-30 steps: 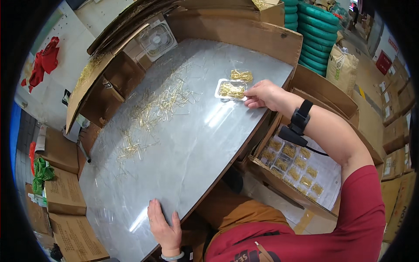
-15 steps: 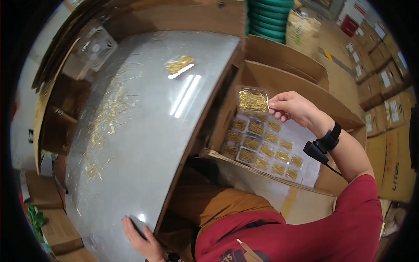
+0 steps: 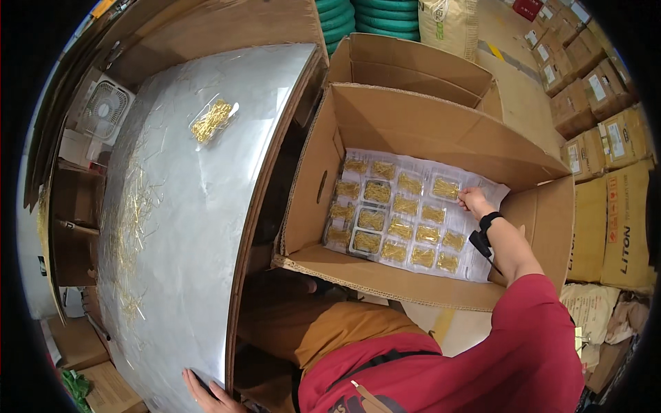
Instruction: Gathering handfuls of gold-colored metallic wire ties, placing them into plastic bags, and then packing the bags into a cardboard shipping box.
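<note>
My right hand (image 3: 475, 201) reaches into a large open cardboard box (image 3: 430, 110). Its fingers pinch the right edge of a clear plastic case (image 3: 446, 188) full of thin gold-coloured wire pins. That case is low over the white paper lining (image 3: 482, 258); whether it touches cannot be told. Rows of similar filled cases (image 3: 372, 219) lie to its left and nearer me. At the table's near edge, my left hand (image 3: 206, 396) rests with thumb and fingers apart, partly cut off by the frame.
Loose gold pins (image 3: 131, 220) are scattered over the grey metal table (image 3: 200, 275). Another pile of pins in clear plastic (image 3: 212, 120) lies at its far end. A white fan (image 3: 107, 109) stands at the far left. Stacked cartons (image 3: 585, 96) line the right side.
My right hand has lowered the case of pins from above the box down to the rows inside. The view has shifted toward the box. My left hand stays on the table edge.
</note>
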Motion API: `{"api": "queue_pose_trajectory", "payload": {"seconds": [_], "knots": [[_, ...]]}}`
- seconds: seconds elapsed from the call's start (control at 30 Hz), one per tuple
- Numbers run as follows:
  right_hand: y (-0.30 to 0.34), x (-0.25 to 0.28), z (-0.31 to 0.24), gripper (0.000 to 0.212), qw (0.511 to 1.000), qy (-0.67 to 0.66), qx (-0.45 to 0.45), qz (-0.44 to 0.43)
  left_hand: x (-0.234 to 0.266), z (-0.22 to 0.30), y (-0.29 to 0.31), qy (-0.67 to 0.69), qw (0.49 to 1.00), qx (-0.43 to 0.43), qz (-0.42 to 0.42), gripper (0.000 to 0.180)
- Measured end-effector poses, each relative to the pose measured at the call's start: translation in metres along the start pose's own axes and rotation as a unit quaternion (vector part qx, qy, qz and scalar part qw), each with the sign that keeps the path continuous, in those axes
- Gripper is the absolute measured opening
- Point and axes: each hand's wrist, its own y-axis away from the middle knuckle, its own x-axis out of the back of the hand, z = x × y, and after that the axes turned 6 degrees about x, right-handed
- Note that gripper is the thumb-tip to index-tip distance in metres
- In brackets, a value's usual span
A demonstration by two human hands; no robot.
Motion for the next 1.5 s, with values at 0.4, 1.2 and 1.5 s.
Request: {"api": "queue_pose_trajectory", "payload": {"seconds": [0.4,1.2,1.5], "knots": [[-0.047,-0.043,-0.006,0.014,0.958,0.284,-0.013,0.028,-0.001,-0.002,0.003,-0.006,1.000,0.013,-0.006,0.047],[0.004,-0.056,-0.065,0.054,0.835,0.407,0.371,0.003,-0.002,0.000,0.001,-0.010,1.000,0.007,0.005,0.047],[-0.009,-0.104,-0.066,0.054,0.873,0.402,0.272,-0.053,-0.001,0.003,0.000,-0.019,1.000,0.008,0.005,0.046]]}}
